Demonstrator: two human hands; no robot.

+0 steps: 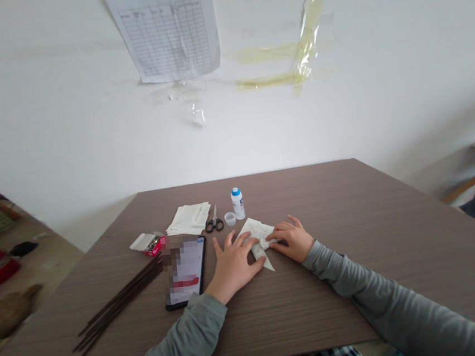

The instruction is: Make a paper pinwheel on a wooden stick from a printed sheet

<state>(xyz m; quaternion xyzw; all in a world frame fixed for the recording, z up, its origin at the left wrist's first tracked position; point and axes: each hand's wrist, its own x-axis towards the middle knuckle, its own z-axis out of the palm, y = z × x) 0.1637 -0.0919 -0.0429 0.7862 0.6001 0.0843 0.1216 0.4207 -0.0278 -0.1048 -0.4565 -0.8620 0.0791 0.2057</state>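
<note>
A small sheet of printed paper [257, 229], partly folded with a pointed flap toward me, lies on the table between my hands. My left hand [234, 261] holds its left part, thumb and index finger on the folded flap while other fingers spread over it. On the other side, the fingertips and thumb of my right hand [292, 241] pinch the paper's right edge. Just behind the paper stand a white bottle with a blue cap [238, 206] and a small clear cup [230, 219].
Scissors [214, 224] lie beside a stack of paper sheets [188, 219]. Left of my left hand are a phone [191, 280], a bundle of thin dark sticks [119, 306] and an opened red-and-white box [151, 244]. A wall rises behind the table [317, 310].
</note>
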